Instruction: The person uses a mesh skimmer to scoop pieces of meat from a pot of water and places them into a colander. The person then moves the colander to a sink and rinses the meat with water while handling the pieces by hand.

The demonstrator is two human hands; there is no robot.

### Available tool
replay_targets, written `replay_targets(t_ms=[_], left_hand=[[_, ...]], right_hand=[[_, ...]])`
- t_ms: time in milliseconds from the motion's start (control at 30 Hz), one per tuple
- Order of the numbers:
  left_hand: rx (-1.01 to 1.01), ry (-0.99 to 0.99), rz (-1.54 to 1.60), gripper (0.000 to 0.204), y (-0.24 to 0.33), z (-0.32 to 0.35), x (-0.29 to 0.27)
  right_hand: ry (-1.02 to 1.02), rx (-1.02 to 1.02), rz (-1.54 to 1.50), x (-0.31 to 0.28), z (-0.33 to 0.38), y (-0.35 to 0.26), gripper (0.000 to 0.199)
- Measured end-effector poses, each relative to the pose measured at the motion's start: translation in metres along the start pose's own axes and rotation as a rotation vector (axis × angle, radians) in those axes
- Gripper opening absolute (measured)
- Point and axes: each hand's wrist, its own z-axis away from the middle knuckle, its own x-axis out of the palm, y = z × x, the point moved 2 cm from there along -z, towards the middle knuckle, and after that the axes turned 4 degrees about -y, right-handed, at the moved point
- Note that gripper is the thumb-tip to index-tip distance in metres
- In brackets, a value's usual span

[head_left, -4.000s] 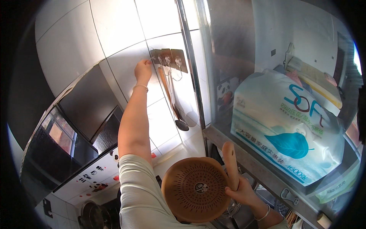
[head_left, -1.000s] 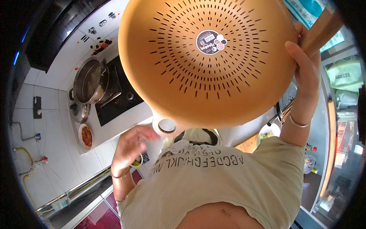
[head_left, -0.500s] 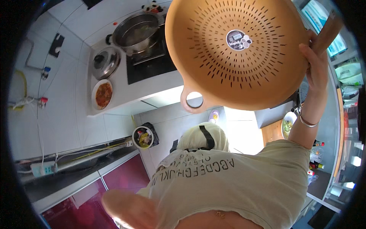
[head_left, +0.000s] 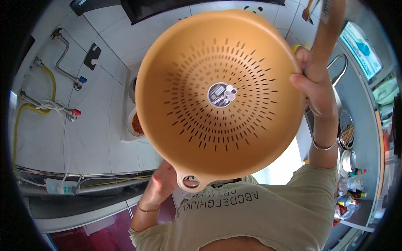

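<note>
A large orange-tan colander [head_left: 197,146] fills the middle of the head view, its slotted inside and a round label facing me. My right hand [head_left: 316,85] grips its right rim, thumb over the edge. A long brown handle [head_left: 331,29], wood-like, rises from the same hand; its other end is hidden. At the colander's lower left, my left hand [head_left: 164,184] is up against the rim beside the small loop handle [head_left: 181,180]. Its fingers go behind the colander, so their grip is hidden.
Left of the colander, an oval dish of reddish food [head_left: 137,124] shows partly on the counter. Taps and hoses [head_left: 50,102] line the left wall. On the right stand a pan [head_left: 346,125], several bottles [head_left: 354,194] and a blue-white packet [head_left: 362,50].
The colander has moved left and down in the picture, covering the stove and pot. My left hand has come up from the lower edge to the colander's loop handle. The view has shifted.
</note>
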Motion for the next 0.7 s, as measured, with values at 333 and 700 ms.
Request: replay_targets(t_ms=[333, 700], left_hand=[[0.207, 0.477, 0.124, 0.044, 0.007, -0.030, -0.095], [0.217, 0.679, 0.622, 0.041, -0.041, 0.013, -0.176]], right_hand=[[-0.429, -0.222, 0.023, 0.138, -0.114, 0.003, 0.037], [-0.269, -0.651, 0.362, 0.170, -0.209, 0.007, 0.022]])
